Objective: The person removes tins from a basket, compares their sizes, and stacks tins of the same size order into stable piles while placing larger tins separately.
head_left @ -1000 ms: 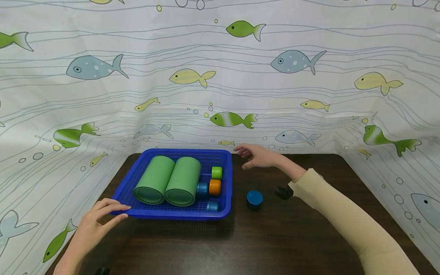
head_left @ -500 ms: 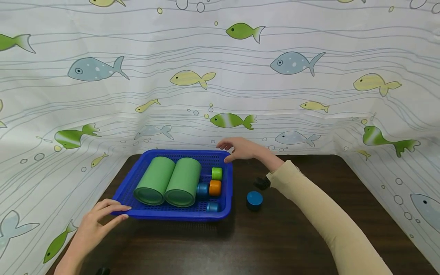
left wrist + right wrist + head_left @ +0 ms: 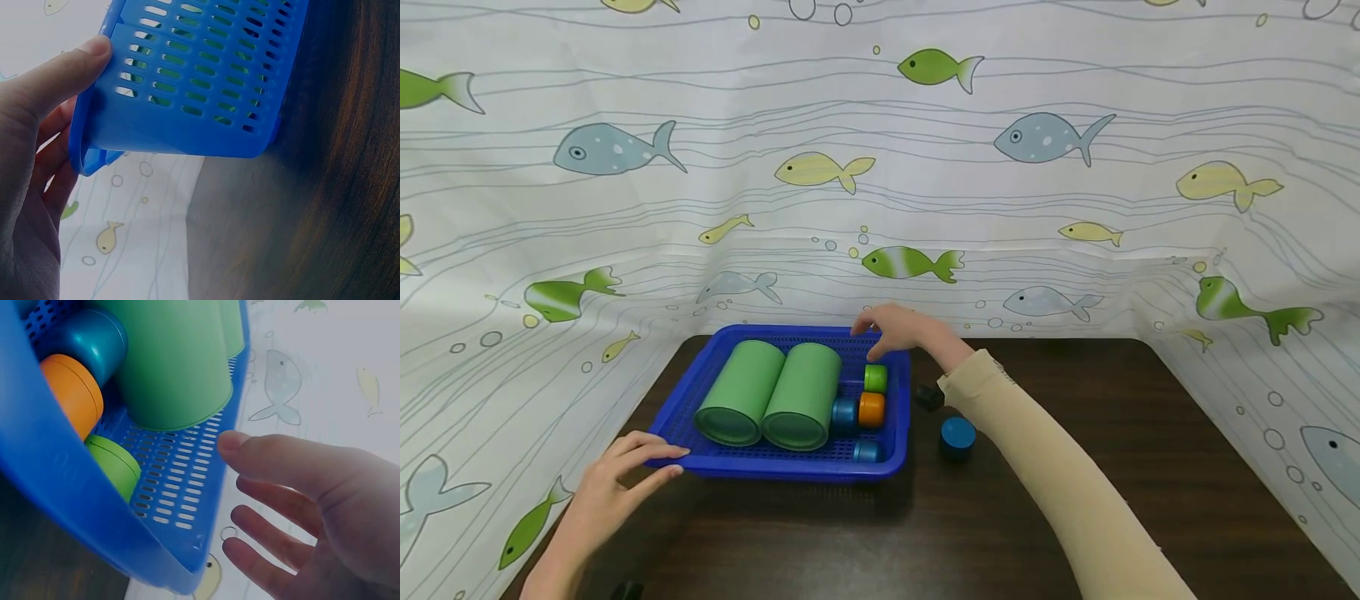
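In the head view, my left hand (image 3: pixel 602 492) grips the front left corner of a blue plastic basket (image 3: pixel 790 471); the left wrist view has the thumb on one side of the rim and fingers on the other. Two large pale green cylinders (image 3: pixel 741 392) lie side by side in the basket. To their right sit small round-sided containers: one lime green (image 3: pixel 876 378), one orange (image 3: pixel 871 411) and two blue (image 3: pixel 845 414). My right hand (image 3: pixel 898 327) hovers over the far right part of the basket, fingers loosely bent, holding nothing; the lime green container is nearest.
Right of the basket, a small blue-topped container (image 3: pixel 957 435) stands on the dark wooden table (image 3: pixel 820 542). A black device (image 3: pixel 929 398) shows beside the right wrist. Fish-patterned white sheeting (image 3: pixel 820 217) encloses the table at the back and both sides.
My right hand has moved left, from beyond the basket's right edge to over its far right part. The left hand keeps its grip, and the basket and its contents stay put.
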`<move>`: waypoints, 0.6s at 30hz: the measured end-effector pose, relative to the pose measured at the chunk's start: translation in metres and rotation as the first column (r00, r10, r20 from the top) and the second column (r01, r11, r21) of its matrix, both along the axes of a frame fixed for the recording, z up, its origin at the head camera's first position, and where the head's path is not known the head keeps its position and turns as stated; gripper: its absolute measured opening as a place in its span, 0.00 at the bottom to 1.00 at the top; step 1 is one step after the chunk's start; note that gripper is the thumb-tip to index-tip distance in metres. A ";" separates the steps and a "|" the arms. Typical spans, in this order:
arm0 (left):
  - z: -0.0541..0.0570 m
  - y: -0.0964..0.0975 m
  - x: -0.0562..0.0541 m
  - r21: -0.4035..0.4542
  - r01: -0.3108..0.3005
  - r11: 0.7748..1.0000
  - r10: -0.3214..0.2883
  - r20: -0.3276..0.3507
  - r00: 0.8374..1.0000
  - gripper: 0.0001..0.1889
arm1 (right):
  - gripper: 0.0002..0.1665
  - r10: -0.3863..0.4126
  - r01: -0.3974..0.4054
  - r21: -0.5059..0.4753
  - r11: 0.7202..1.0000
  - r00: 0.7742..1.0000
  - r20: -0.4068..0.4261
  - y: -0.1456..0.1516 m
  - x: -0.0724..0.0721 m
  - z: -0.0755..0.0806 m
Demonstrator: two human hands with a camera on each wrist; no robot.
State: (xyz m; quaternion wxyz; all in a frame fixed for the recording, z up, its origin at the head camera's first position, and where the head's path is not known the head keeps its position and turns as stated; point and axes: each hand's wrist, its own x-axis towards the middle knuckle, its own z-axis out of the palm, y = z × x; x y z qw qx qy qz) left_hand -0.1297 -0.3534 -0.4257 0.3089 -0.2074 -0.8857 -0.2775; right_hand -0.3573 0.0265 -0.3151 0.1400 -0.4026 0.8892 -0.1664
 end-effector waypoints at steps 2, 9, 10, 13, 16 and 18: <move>0.000 0.000 0.000 0.002 0.001 1.000 -0.001 -0.001 1.000 0.22 | 0.30 -0.015 0.015 0.009 1.000 1.000 0.002 -0.004 -0.002 -0.003; 0.001 -0.002 0.001 -0.002 -0.001 1.000 0.001 -0.008 1.000 0.23 | 0.29 -0.060 0.064 0.110 0.992 0.997 -0.042 -0.021 -0.006 -0.021; 0.001 -0.002 0.002 0.000 0.003 1.000 -0.003 -0.013 1.000 0.23 | 0.29 -0.067 0.071 0.114 0.991 0.997 -0.036 -0.023 -0.006 -0.023; 0.000 -0.001 0.002 0.004 0.014 1.000 -0.014 -0.020 1.000 0.23 | 0.29 -0.102 0.102 0.076 0.992 0.995 -0.002 -0.029 -0.004 -0.031; 0.000 0.000 0.001 0.004 0.014 1.000 -0.014 -0.017 1.000 0.23 | 0.28 -0.143 0.143 0.028 0.989 0.990 0.007 -0.030 -0.002 -0.038; 0.001 0.001 0.001 0.004 0.009 1.000 -0.009 -0.013 1.000 0.23 | 0.29 -0.162 0.162 0.005 0.987 0.986 0.024 -0.031 0.000 -0.042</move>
